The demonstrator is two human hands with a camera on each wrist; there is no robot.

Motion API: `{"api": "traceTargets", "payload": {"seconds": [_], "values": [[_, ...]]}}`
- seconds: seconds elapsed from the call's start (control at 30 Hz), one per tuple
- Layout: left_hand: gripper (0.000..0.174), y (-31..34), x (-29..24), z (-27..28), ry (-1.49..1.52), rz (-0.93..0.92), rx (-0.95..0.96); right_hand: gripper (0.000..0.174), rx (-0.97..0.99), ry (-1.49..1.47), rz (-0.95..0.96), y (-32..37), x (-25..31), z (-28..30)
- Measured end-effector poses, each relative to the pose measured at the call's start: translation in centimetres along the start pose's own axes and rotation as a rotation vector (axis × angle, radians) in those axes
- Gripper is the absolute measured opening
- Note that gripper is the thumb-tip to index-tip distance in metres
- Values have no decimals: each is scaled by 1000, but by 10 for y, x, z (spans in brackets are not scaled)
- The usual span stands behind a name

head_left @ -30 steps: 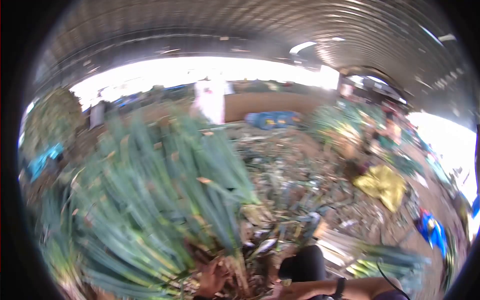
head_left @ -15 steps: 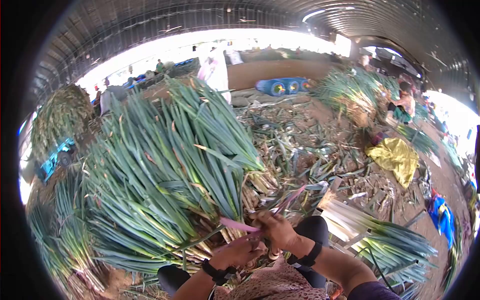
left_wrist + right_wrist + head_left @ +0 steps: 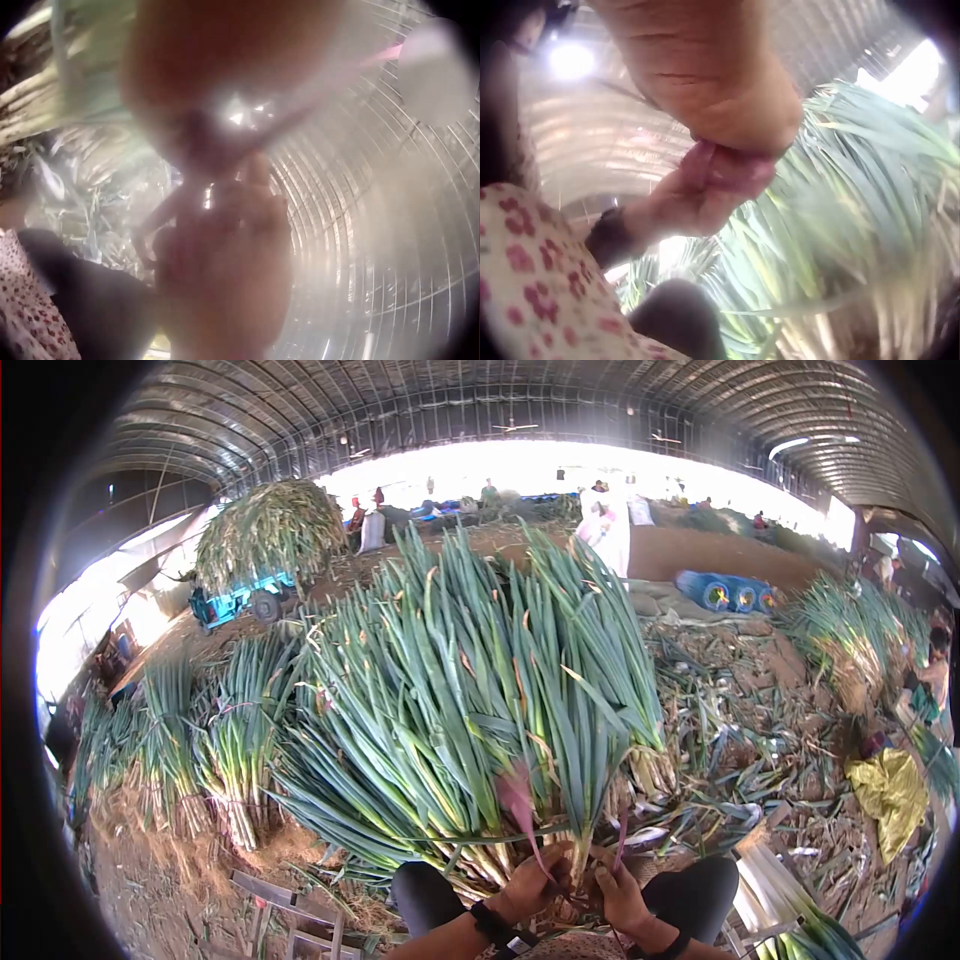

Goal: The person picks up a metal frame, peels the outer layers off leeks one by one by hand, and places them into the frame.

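Both hands meet low in front of the person, between the knees, at the base of a large pile of long green onions (image 3: 450,690). My left hand (image 3: 530,887) pinches a pink strip (image 3: 517,805), whose wide loose end stands up against the leaves. Close beside it, my right hand (image 3: 620,900) holds the strip's other end, which rises thin and upright. Between the hands is the pale lower part of a few onion stalks (image 3: 581,850). In the right wrist view the strip (image 3: 699,163) runs across the fingers; the fingertips are partly hidden there.
Tied onion bundles (image 3: 240,780) stand at the left, near a low wooden frame (image 3: 290,910). More onions (image 3: 785,900) lie at the right knee. Leaf scraps (image 3: 740,750) and a yellow sack (image 3: 888,800) cover ground to the right. Behind is a loaded blue cart (image 3: 240,598).
The head view has swung left. Both hands have come closer together at the stalks, and the pink strip's ends now point upward instead of stretching sideways.
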State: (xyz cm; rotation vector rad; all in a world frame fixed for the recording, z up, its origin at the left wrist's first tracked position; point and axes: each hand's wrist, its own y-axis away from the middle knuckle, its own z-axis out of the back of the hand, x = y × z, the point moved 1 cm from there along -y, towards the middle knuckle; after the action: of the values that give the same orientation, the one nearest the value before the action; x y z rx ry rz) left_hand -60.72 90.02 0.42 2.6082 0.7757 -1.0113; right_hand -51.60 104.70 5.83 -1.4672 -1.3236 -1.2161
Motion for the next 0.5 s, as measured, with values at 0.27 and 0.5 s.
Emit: {"api": "traceTargets", "payload": {"seconds": [0.27,0.5], "values": [[49,0,8,-3,288,49,-339,30,-191,-128,91,-9,-10,-12],[35,45,31,-15,-1000,-234,40,36,-261,-85,74,-19,-43,7]]}}
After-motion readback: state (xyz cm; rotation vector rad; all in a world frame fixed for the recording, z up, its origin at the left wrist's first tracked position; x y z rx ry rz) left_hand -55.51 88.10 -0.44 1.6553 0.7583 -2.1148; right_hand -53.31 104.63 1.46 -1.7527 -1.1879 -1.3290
